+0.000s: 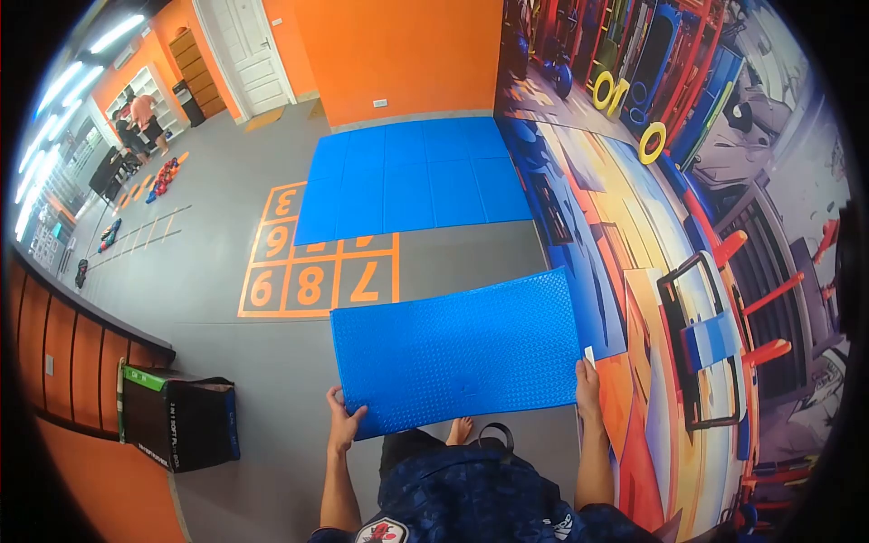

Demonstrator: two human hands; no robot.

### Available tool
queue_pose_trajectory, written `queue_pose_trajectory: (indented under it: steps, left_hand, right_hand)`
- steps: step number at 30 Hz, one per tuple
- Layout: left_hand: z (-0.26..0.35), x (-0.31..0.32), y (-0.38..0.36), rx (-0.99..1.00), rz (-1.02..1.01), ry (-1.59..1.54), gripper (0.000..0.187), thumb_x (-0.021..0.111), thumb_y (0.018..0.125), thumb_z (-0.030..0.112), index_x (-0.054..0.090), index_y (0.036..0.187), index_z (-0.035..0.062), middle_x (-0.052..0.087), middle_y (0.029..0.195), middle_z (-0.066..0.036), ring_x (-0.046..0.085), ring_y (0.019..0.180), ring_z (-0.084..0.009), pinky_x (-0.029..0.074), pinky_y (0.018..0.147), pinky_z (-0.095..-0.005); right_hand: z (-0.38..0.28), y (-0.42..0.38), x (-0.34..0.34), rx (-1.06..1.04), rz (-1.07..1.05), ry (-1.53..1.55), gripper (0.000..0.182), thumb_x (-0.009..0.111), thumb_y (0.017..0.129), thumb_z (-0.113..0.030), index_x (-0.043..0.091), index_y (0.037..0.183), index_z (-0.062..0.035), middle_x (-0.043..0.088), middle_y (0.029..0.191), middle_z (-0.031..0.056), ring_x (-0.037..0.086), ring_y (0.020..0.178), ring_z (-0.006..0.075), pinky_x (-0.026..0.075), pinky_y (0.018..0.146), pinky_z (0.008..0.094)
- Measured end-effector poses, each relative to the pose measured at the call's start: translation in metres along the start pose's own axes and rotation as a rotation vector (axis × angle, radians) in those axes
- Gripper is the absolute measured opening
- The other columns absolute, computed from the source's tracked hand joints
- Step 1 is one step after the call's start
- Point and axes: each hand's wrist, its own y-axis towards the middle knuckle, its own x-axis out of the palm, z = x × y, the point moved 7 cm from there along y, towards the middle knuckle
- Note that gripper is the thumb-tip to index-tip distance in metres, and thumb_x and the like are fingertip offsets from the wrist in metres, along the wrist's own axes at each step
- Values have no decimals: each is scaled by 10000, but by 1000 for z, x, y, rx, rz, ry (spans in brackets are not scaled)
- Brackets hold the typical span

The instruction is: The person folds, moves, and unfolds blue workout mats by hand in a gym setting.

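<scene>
A blue textured mat panel is held up in front of my body, roughly level, over the grey floor. My left hand grips its lower left corner, with the thumb on the top face. On the other side, my right hand holds the right edge near the lower corner, close to a small white tag. Beyond the panel, a larger area of blue matting lies flat on the floor against the orange wall and the mural wall. It covers part of an orange number grid.
At the left stands a black box with a green edge. The colourful mural wall runs close along my right, with a black-framed rack. Two people are at the far left, near floor ladders and small equipment.
</scene>
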Motion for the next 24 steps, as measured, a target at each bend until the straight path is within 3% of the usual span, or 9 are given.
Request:
queue_pose_trajectory:
  steps: [2, 4, 11, 14, 17, 22, 24]
  left_hand:
    - [16, 12, 24, 69, -2, 16, 750, 635, 847, -103, 192, 1411, 119, 551, 1241, -194, 604, 1037, -226, 530, 870, -355]
    - [25, 16, 51, -44, 33, -19, 744, 648, 835, -99, 239, 1429, 86, 560, 1244, -186, 609, 1046, -235, 528, 886, -353]
    - [38, 15, 175, -113, -26, -213, 656, 669, 773, -114, 429, 1377, -23, 584, 1232, -130, 594, 1102, -239, 480, 979, -380]
    - [48, 11, 234, -121, -40, -363, 679, 657, 760, -128, 430, 1387, -1, 586, 1226, -122, 585, 1114, -231, 457, 1002, -386]
    - [62, 7, 291, -138, -7, -459, 683, 652, 761, -119, 429, 1394, 9, 582, 1232, -117, 580, 1115, -230, 455, 998, -375]
    - [94, 16, 375, -238, 11, -511, 634, 623, 777, -101, 443, 1374, 7, 592, 1212, -133, 581, 1111, -270, 475, 965, -464]
    - [90, 18, 402, -308, 13, -501, 631, 630, 780, -98, 444, 1372, 13, 586, 1216, -130, 577, 1112, -274, 476, 951, -494]
  right_hand:
    - [-7, 22, 6, -24, 25, 6, 511, 464, 1050, -332, 499, 1343, 86, 593, 1229, 149, 529, 1151, 210, 401, 1000, 335]
    - [-8, 40, 12, -58, 88, -11, 452, 450, 1055, -301, 532, 1309, 65, 628, 1059, 111, 554, 969, 164, 437, 893, 320]
    - [-42, 106, 58, -26, 158, 55, 413, 454, 1055, -297, 569, 1233, 57, 582, 942, 56, 510, 889, 140, 430, 842, 308]
    - [-39, 149, 85, 35, 122, 51, 399, 469, 1049, -291, 573, 1215, 57, 574, 940, 50, 510, 896, 139, 429, 841, 315]
    - [-47, 183, 112, 176, 94, -10, 415, 472, 1053, -257, 534, 1326, 50, 615, 1104, 36, 527, 1022, 132, 411, 935, 287]
    - [-157, 239, 169, 99, 59, 18, 512, 447, 1050, -230, 336, 1479, 26, 381, 1479, 158, 444, 1291, 229, 327, 1096, 328]
    - [-146, 260, 183, 179, 69, 8, 554, 459, 1045, -221, 285, 1517, 12, 359, 1533, 164, 423, 1342, 236, 308, 1125, 334]
